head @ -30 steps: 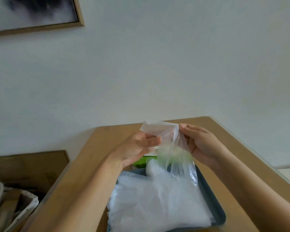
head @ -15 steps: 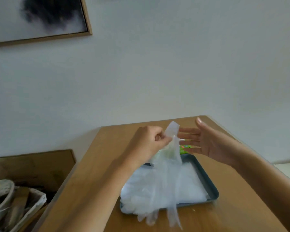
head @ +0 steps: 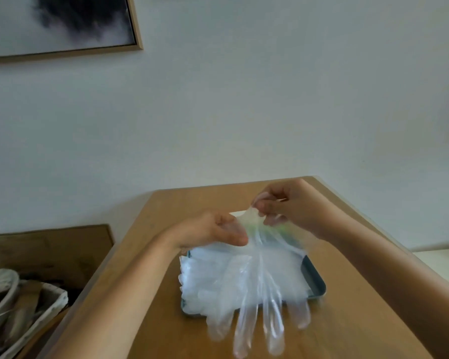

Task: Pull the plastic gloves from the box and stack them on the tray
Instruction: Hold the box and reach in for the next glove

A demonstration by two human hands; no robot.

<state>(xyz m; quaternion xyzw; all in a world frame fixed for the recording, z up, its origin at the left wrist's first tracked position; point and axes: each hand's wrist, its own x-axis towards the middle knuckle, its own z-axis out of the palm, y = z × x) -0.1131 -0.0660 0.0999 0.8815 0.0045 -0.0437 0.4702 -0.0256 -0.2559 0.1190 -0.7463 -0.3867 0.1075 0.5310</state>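
Where two bare hands meet above a wooden table (head: 166,320), a clear plastic glove (head: 258,286) hangs by its cuff. Directly below the grip sits a dark tray (head: 315,281) holding a flat pile of gloves (head: 205,275). The held glove drapes down in front of that pile, and its fingers trail past the tray's near rim over bare wood. Just behind the grip, a green smear (head: 283,229) shows through the plastic (whether it is the box cannot be told). Far left of the grip and lower, beside the table, stands a basket (head: 49,304) of blurred odds and ends. High above and to the left, a framed picture (head: 60,24) hangs on a pale wall (head: 270,99).

The left hand (head: 213,231) reaches in from the lower left with its fingers curled, pinching the cuff's left side. The right hand (head: 293,208) sits slightly higher and farther away, knuckles up, pinching the cuff's right side. The cuff is stretched between them.

The glove's fingertips are smeared by motion. The tray's far rim is hidden behind the hands and the plastic. Both forearms are cut off at the frame's edges.
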